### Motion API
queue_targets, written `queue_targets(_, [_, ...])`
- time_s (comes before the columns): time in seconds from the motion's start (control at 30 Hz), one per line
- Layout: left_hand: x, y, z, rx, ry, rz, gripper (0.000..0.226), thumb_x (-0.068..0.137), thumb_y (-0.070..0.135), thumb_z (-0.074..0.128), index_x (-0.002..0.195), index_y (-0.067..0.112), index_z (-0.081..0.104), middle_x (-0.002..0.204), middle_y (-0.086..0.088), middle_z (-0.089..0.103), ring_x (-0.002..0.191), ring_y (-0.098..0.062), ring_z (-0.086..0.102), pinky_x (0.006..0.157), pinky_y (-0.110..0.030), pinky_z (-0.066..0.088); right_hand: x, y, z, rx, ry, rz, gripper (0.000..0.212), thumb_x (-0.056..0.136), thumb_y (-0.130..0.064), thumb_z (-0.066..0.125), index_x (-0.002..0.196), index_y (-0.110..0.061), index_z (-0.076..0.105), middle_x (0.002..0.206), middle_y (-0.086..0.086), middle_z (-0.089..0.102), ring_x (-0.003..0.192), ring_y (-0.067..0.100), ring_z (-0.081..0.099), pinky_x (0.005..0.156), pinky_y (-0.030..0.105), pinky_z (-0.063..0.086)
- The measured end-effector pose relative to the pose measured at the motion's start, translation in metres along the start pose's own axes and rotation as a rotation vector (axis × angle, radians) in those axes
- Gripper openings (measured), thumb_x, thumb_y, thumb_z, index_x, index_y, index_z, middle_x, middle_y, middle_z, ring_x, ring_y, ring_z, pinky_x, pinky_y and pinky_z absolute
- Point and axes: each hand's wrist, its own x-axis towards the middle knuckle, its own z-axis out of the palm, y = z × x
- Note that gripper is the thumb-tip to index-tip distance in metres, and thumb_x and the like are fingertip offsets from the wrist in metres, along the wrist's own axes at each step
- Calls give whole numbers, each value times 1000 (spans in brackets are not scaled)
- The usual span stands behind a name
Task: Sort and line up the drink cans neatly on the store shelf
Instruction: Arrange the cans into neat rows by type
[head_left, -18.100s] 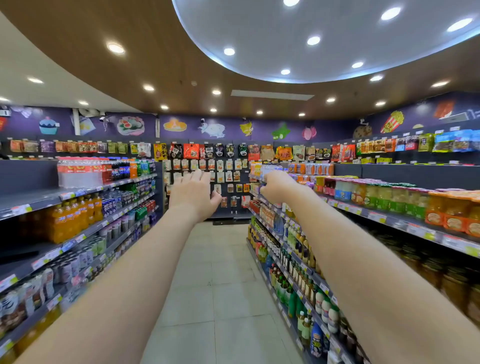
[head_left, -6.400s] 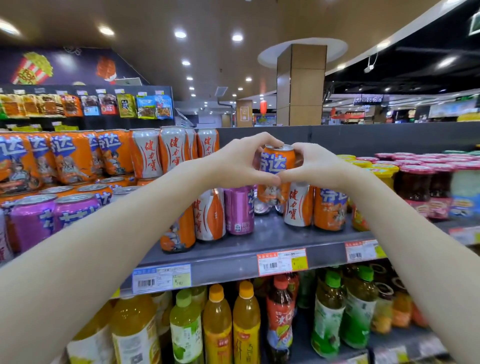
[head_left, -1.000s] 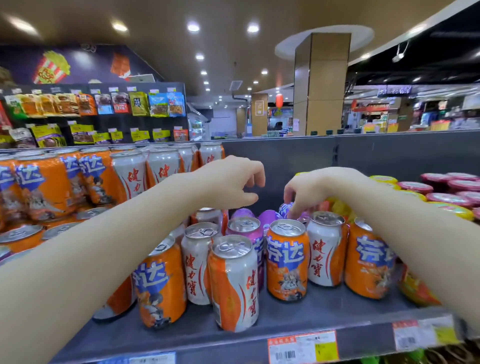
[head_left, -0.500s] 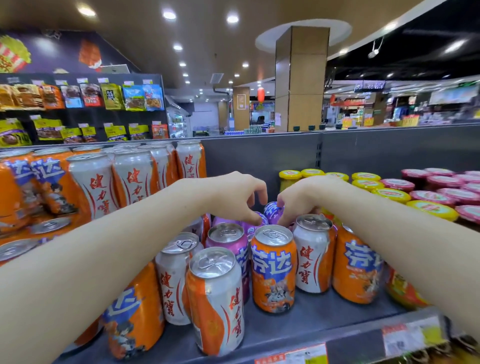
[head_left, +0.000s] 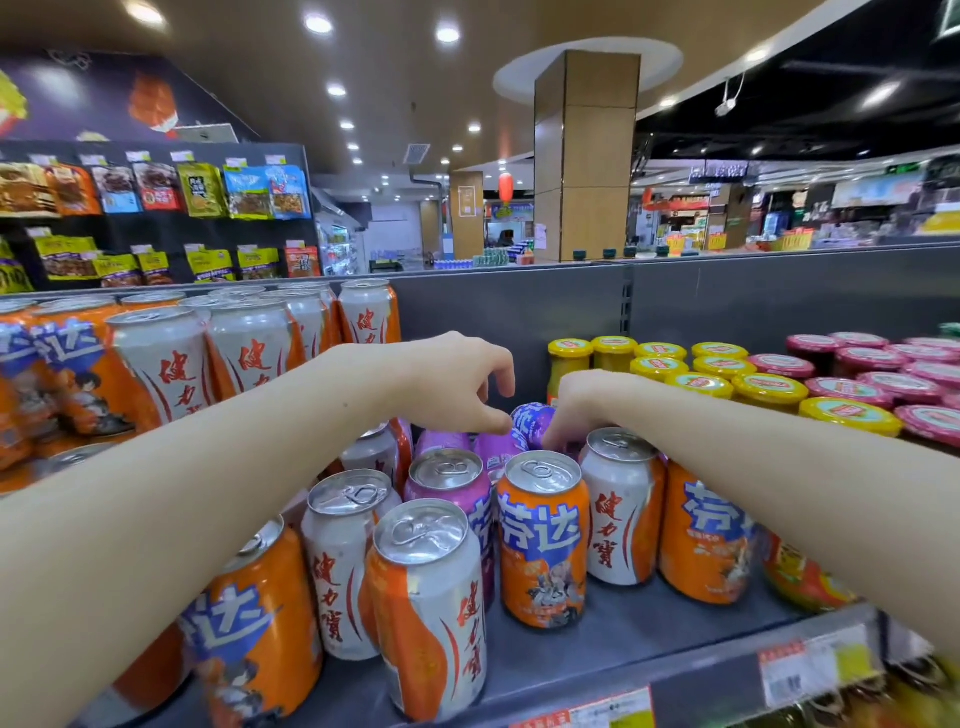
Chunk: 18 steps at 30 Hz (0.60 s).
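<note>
Both hands are reaching over the front cans on the shelf (head_left: 649, 639). Right hand (head_left: 582, 410) is pinching a tilted purple can (head_left: 530, 422) at the back (fingers partly hidden). Left hand (head_left: 457, 384) is hovering loosely curled, gripping nothing, beside it. An orange can (head_left: 545, 540) is standing upright in front.

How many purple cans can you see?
4: upright can in the front cluster, two cans just behind it, tilted can by the fingers of the right hand. More may hide behind the arms.
</note>
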Motion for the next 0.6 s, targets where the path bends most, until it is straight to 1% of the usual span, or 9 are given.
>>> queue_targets(0.1, [0, -5, 0, -10, 17, -12, 41, 92, 48, 69, 127, 30, 58, 107, 8, 66, 97, -15, 63, 84, -30, 51, -5, 1, -8, 11, 127, 5, 33, 67, -37, 86, 80, -14, 65, 80, 3, 67, 77, 19, 68, 66, 30, 57])
queue_targets(0.17, [2, -6, 0, -4, 22, -14, 43, 93, 47, 70, 130, 28, 57, 109, 7, 65, 98, -16, 62, 83, -29, 49, -6, 6, -15, 57, 197, -18, 37, 65, -37, 87, 82, -13, 64, 82, 4, 66, 71, 18, 63, 56, 27, 51])
queue_targets(0.2, [2, -8, 0, -6, 22, -20, 44, 93, 46, 70, 131, 28, 56, 111, 6, 65, 98, -16, 62, 83, -29, 49, -4, 7, -19, 83, 231, -46, 41, 65, -37, 87, 89, -12, 65, 87, 5, 66, 75, 20, 62, 56, 28, 50])
queue_targets(0.23, [3, -10, 0, -7, 21, -25, 45, 93, 46, 70, 132, 27, 56, 112, 6, 65, 98, -17, 62, 83, -29, 50, -2, 8, -21, 114, 261, -92, 50, 66, -37, 88, 103, -11, 65, 98, 6, 66, 84, 22, 63, 62, 30, 53])
queue_targets(0.3, [4, -13, 0, -5, 17, -41, 47, 93, 46, 70, 134, 27, 54, 112, 5, 63, 99, -17, 61, 83, -30, 50, 5, 12, -24, 183, 277, -208, 81, 67, -35, 90, 136, -15, 53, 121, 5, 63, 105, 24, 61, 78, 33, 56])
queue_targets(0.33, [5, -15, 1, -3, 15, -48, 48, 94, 46, 70, 135, 27, 54, 111, 6, 62, 99, -17, 61, 83, -30, 50, 6, 13, -24, 205, 272, -265, 91, 67, -33, 91, 145, -18, 45, 127, 4, 61, 108, 23, 59, 82, 31, 55])
queue_targets(0.37, [7, -16, 1, -3, 14, -54, 49, 93, 46, 70, 135, 26, 53, 111, 6, 62, 99, -17, 61, 83, -30, 51, 6, 13, -23, 209, 267, -314, 95, 68, -32, 91, 148, -20, 42, 129, 3, 61, 108, 22, 58, 83, 30, 53])
queue_targets(0.43, [9, -19, 2, -14, 18, -61, 50, 93, 46, 70, 136, 27, 53, 111, 6, 62, 99, -17, 62, 83, -30, 51, 9, 14, -22, 190, 269, -369, 92, 70, -30, 92, 148, -22, 43, 130, 2, 63, 108, 21, 60, 84, 30, 54])
queue_targets(0.6, [13, -20, 5, -19, 12, -63, 52, 94, 46, 69, 138, 26, 51, 111, 6, 60, 101, -17, 61, 82, -29, 50, 9, 15, -22, 184, 258, -421, 86, 71, -29, 92, 144, -25, 47, 132, 0, 64, 112, 21, 61, 87, 31, 55])
